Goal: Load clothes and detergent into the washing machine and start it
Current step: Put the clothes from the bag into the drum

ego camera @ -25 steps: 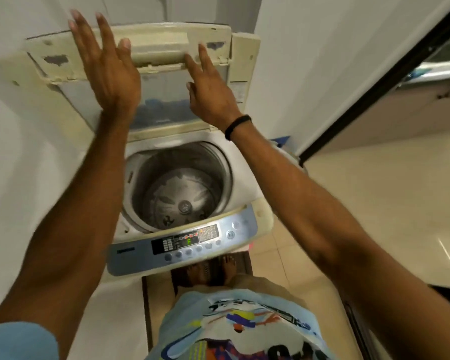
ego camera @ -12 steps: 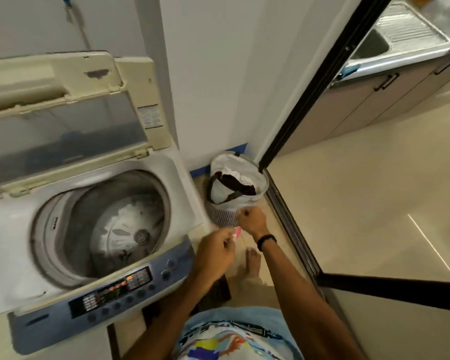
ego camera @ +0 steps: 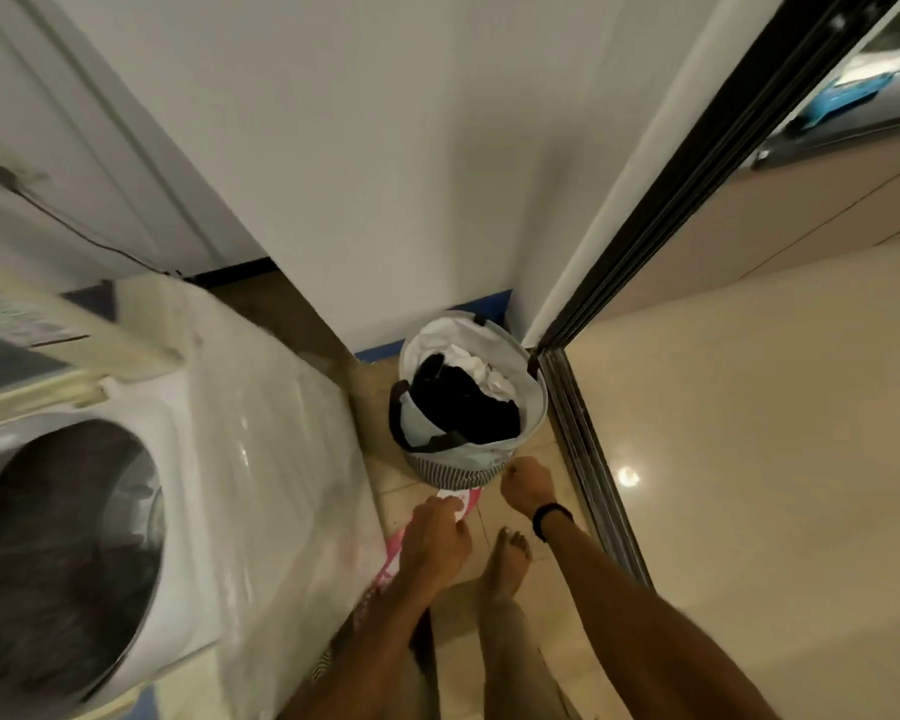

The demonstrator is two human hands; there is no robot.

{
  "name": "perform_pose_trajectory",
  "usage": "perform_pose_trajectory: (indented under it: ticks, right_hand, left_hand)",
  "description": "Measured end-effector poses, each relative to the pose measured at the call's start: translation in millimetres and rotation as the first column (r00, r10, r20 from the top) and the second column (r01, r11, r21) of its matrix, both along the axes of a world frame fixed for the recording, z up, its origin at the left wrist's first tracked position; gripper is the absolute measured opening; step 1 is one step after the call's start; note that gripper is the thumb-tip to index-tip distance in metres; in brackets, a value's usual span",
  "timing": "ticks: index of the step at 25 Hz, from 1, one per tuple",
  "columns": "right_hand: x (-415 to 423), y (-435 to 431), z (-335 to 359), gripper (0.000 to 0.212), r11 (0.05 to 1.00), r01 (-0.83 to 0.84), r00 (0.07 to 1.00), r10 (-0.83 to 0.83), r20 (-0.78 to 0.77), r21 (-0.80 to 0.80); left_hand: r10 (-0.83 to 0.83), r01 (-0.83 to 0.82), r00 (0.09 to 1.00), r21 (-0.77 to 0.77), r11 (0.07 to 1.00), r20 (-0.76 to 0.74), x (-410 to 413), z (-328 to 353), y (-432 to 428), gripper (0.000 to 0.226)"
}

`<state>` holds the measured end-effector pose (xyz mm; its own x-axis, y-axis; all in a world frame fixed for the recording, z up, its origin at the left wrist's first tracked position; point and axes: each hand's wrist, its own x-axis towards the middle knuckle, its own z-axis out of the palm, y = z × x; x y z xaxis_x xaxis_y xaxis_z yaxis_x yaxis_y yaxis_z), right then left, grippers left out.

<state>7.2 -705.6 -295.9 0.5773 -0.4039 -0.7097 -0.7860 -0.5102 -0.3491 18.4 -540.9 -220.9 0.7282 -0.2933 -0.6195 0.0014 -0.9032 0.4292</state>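
Note:
The top-loading washing machine (ego camera: 261, 459) stands at the left with its lid (ego camera: 48, 324) raised and its drum (ego camera: 58, 563) showing. On the floor in the corner sits a striped laundry basket (ego camera: 453, 475) holding black clothes (ego camera: 463, 402) and white clothes (ego camera: 468, 366). My left hand (ego camera: 432, 543) reaches down beside the machine, fingers curled on the top of a pink and white packet (ego camera: 461, 497). My right hand (ego camera: 526, 483) is at the basket's near rim with fingers curled under; whether it grips the rim is hidden.
A black sliding-door frame (ego camera: 583, 459) runs along the floor just right of the basket, with glossy tiled floor (ego camera: 749, 485) beyond. White wall (ego camera: 385, 174) rises behind the basket. My bare foot (ego camera: 507, 563) stands between the machine and the door track.
Both hands left the raised lid and came down to the floor beside the machine. The view swung right and down, so the basket and the packet now sit in front of my hands.

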Motion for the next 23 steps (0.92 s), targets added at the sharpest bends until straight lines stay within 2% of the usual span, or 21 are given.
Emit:
perform_pose_trajectory:
  ticks: [3, 4, 6, 7, 9, 10, 11, 12, 14, 15, 17, 19, 20, 23]
  right_hand:
    - [56, -31, -90, 0.027, 1.000, -0.013, 1.000, 0.014, 0.023, -0.018]
    - [75, -35, -124, 0.025, 0.999, -0.047, 0.997, 0.047, 0.054, -0.017]
    - [113, -36, -197, 0.011, 0.990, -0.141, 0.989, 0.142, 0.048, -0.017]
    - [127, -34, -231, 0.027, 0.977, -0.212, 0.977, 0.212, -0.007, -0.028]
    - [138, -26, -292, 0.079, 0.970, -0.243, 0.959, 0.239, -0.152, -0.006]
    - [135, -21, -314, 0.088, 0.967, -0.256, 0.946, 0.250, -0.208, -0.005]
    - [129, -13, -328, 0.084, 0.963, -0.268, 0.932, 0.257, -0.257, -0.009]
    - [119, -6, -336, 0.067, 0.956, -0.291, 0.923, 0.274, -0.271, -0.025]
    - [101, 5, -326, 0.028, 0.973, -0.231, 0.960, 0.227, -0.166, -0.007]
    - [93, 10, -312, 0.019, 0.988, -0.152, 0.986, 0.153, -0.067, 0.018]
    - [80, 15, -269, 0.020, 0.997, 0.033, 0.994, -0.040, 0.101, 0.072]
    - [72, 13, -221, 0.025, 0.984, 0.152, 0.959, -0.170, 0.227, 0.093]
    - [68, 13, -200, 0.027, 0.981, 0.168, 0.949, -0.187, 0.254, 0.095]
    - [58, 19, -152, 0.032, 0.983, 0.142, 0.947, -0.169, 0.274, 0.116]
  left_hand:
    - [-0.113, 0.114, 0.971, 0.009, 0.993, 0.209, 49, -102, -49, 0.035]
    - [-0.173, 0.175, 0.949, 0.015, 0.984, 0.264, 67, -142, -59, 0.044]
    - [-0.307, 0.291, 0.909, 0.096, 0.952, 0.282, 89, -216, -65, 0.064]
    - [-0.359, 0.333, 0.888, 0.136, 0.933, 0.288, 94, -244, -61, 0.063]
    - [-0.402, 0.382, 0.845, 0.128, 0.915, 0.353, 93, -276, -41, 0.031]
    - [-0.400, 0.383, 0.823, 0.125, 0.915, 0.403, 86, -279, -29, 0.018]
    - [-0.382, 0.359, 0.810, 0.139, 0.923, 0.445, 80, -281, -18, 0.017]
    - [-0.361, 0.331, 0.813, 0.147, 0.932, 0.457, 78, -276, -9, 0.023]
    - [-0.354, 0.289, 0.894, 0.251, 0.924, 0.274, 69, -257, 11, 0.032]
    - [-0.366, 0.302, 0.920, 0.345, 0.889, 0.139, 64, -244, 20, 0.031]
    - [-0.382, 0.337, 0.924, 0.460, 0.822, 0.006, 53, -232, 43, 0.030]
    - [-0.361, 0.389, 0.919, 0.503, 0.771, -0.158, 45, -229, 60, 0.026]
    - [-0.346, 0.402, 0.915, 0.495, 0.770, -0.206, 46, -226, 62, 0.025]
    - [-0.178, 0.294, 0.935, 0.389, 0.873, -0.306, 62, -214, 57, 0.028]
